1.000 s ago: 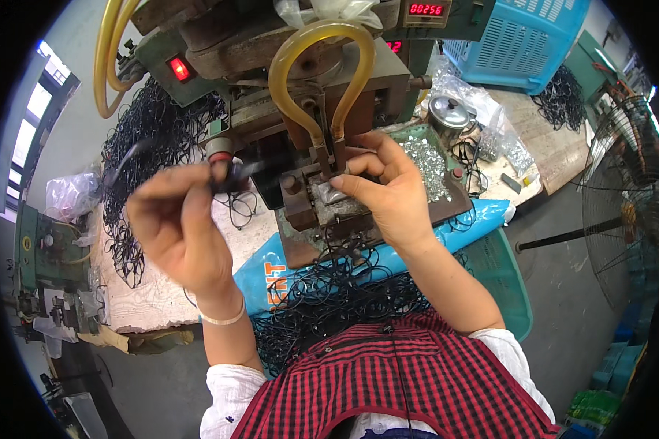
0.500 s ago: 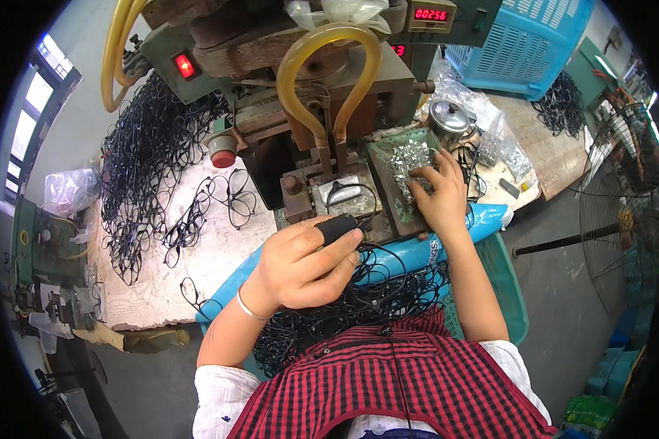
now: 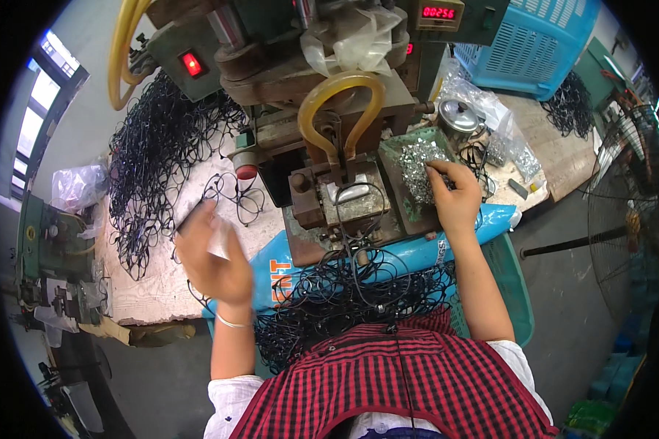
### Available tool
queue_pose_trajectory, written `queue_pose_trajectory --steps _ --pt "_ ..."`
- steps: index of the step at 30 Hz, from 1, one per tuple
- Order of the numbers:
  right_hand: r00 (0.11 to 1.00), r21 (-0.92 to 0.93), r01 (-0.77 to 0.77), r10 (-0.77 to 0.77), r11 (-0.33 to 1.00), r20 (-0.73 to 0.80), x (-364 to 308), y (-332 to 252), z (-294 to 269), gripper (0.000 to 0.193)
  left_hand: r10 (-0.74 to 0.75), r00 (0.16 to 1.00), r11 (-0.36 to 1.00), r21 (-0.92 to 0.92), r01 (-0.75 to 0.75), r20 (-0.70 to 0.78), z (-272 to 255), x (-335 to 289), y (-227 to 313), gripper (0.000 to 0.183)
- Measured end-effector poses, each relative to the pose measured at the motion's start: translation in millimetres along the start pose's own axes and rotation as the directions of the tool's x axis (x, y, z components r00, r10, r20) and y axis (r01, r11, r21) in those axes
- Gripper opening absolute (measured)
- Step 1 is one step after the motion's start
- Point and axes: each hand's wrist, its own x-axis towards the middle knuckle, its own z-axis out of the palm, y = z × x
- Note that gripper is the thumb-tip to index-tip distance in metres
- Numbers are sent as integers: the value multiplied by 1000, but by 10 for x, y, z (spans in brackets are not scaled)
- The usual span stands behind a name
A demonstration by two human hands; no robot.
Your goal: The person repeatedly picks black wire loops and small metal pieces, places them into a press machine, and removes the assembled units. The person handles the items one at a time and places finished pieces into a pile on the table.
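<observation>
My left hand [image 3: 216, 260], blurred by motion, is over the left of the worktop near black eyeglass frames [image 3: 247, 201]. Its thumb stands apart from the fingers, and a black sleeve covers one finger. My right hand [image 3: 455, 196] reaches into a green tray [image 3: 397, 155] of small shiny metal pieces [image 3: 421, 164]. Thumb and finger are pinched there; whatever is between them is too small to name. Between my hands stands a press [image 3: 305, 201] with a looped yellow hose [image 3: 305, 110]. A black eyeglass frame [image 3: 383, 208] lies across its metal fixture [image 3: 359, 208].
A heap of black frames [image 3: 150, 154] covers the worktop's far left. More frames [image 3: 366, 285] lie piled over my lap, below a blue plastic bag [image 3: 395, 256]. A lidded metal pot [image 3: 459, 117] and blue crate [image 3: 527, 44] stand right. A red button [image 3: 247, 172] juts beside the press.
My left hand has moved away from the press fixture, to the left. My right hand stays at the tray, its thumb and finger now closed together. The view has shifted slightly.
</observation>
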Motion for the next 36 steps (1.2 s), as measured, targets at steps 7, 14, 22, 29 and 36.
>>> queue_pose_trajectory --steps 7,14,22,29,36 --pt "999 76 -20 17 997 34 -17 -66 94 13 -31 681 996 81 -42 731 421 -459 -1445 21" --pt "975 220 -185 150 958 165 -62 -449 -356 8 -176 778 984 113 135 603 468 -785 -1263 17" --pt "930 667 -271 10 694 367 174 -1167 194 34 -604 772 643 -453 617 195 432 -747 -867 16" --pt "913 670 -356 90 652 397 138 -1201 179 50 -367 930 369 -912 179 34 37 387 134 11" --pt "903 695 -390 105 604 416 6 -1483 122 59 -220 975 515 -845 142 30 168 701 135 15"
